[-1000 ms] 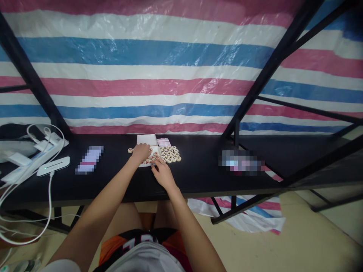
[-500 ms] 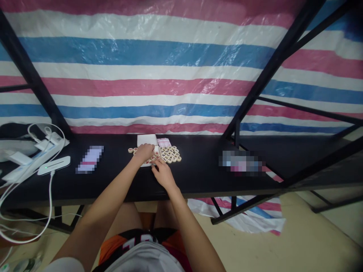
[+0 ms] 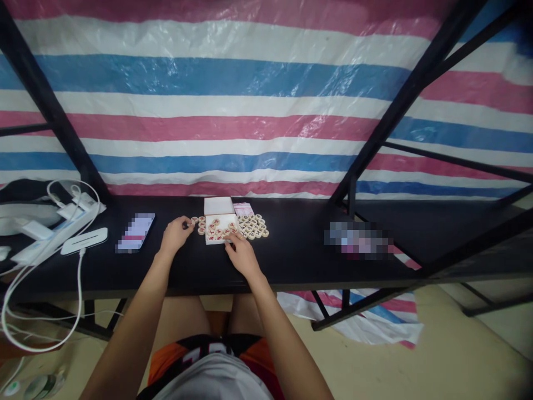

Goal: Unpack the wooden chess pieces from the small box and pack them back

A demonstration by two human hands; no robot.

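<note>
A white box [image 3: 214,242] stands on the black table with its lid [image 3: 219,205] folded back behind it. Several round Chinese chess pieces [image 3: 216,223] with red characters lie inside. To the left of the box, my left hand [image 3: 175,232] pinches one chess piece [image 3: 194,220] between thumb and fingertips at the table top. Beside it are several other red-marked pieces [image 3: 201,225]. My right hand [image 3: 242,253] grips the box's front right edge, its thumb in front and fingertips over the rim. Black-marked pieces [image 3: 253,226] lie grouped right of the box.
A pink-and-white paper [image 3: 244,209] lies behind the black-marked pieces. Left on the table [image 3: 287,244] are a phone [image 3: 136,232], a white device [image 3: 84,240] and a power strip [image 3: 58,228] with cables. A blurred item [image 3: 360,239] lies at the right, near black metal bars [image 3: 375,133].
My left hand has moved left out of the box and down to the table beside it, leaving the pieces inside visible. My right hand stays at the box's edge.
</note>
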